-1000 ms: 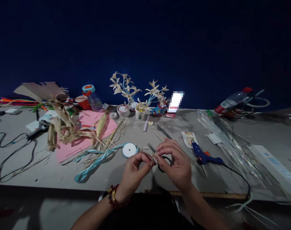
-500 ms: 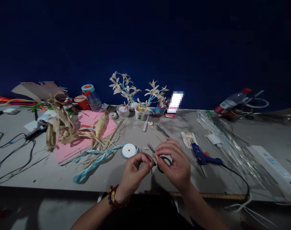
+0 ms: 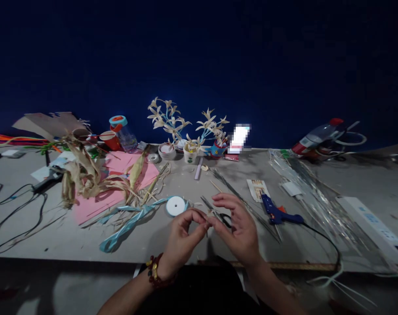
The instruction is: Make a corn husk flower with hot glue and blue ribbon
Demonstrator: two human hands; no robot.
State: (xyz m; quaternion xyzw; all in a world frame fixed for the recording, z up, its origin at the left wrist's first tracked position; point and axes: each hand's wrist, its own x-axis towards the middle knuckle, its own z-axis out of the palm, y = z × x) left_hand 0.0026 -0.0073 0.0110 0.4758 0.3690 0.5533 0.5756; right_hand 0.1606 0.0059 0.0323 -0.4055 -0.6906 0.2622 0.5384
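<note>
My left hand (image 3: 185, 236) is closed in a pinch on a small pale piece that looks like corn husk, mostly hidden by the fingertips. A short thin stem shows just below them. My right hand (image 3: 239, 229) has its thumb tip at the same piece, while its other fingers are stretched out and apart from the thumb. Scissors (image 3: 225, 220) lie on the table behind the right hand, partly covered by it. A white spool (image 3: 176, 205) with light-blue ribbon (image 3: 123, 229) rests left of the hands.
Dried corn husks (image 3: 87, 175) lie over pink paper (image 3: 97, 205) at the left. Potted husk flowers (image 3: 169, 116) stand at the back. On the right are a blue glue gun (image 3: 279, 213) with its cord, thin wires (image 3: 251, 205), clear plastic sleeves (image 3: 317, 197) and a tilted bottle (image 3: 317, 138).
My right hand's fingers have opened away from the thumb and drawn slightly back, showing the scissors between them. My left hand keeps its pinch in nearly the same place.
</note>
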